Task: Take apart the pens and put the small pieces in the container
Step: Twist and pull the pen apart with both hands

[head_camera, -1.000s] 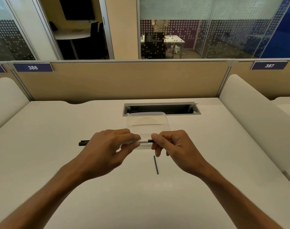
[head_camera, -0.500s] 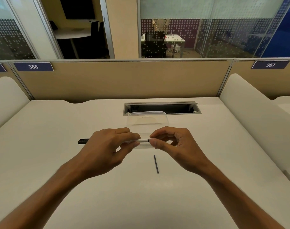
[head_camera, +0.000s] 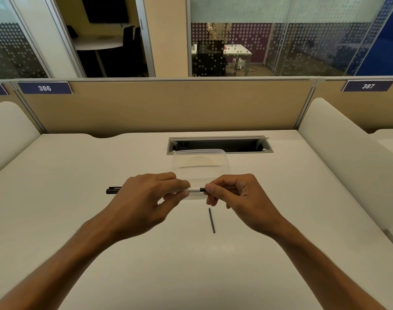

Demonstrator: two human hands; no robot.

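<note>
A white pen (head_camera: 196, 190) with black ends is held level above the desk, just in front of a clear plastic container (head_camera: 200, 163). My left hand (head_camera: 146, 201) is wrapped around the pen's barrel; its black clip end (head_camera: 113, 190) sticks out to the left. My right hand (head_camera: 237, 201) pinches the pen's black tip end between thumb and forefinger. A thin dark refill (head_camera: 212, 220) lies loose on the desk below my right hand. The container's near wall is partly hidden behind the pen and my fingers.
A cable slot (head_camera: 220, 144) is cut into the white desk (head_camera: 79, 175) right behind the container. A tan partition (head_camera: 164, 106) closes the back, and rounded white dividers (head_camera: 347, 157) stand at both sides.
My right-hand fingers have shifted their grip on the pen's tip end, curling and re-pinching it. The pen and left hand have stayed nearly in place.
</note>
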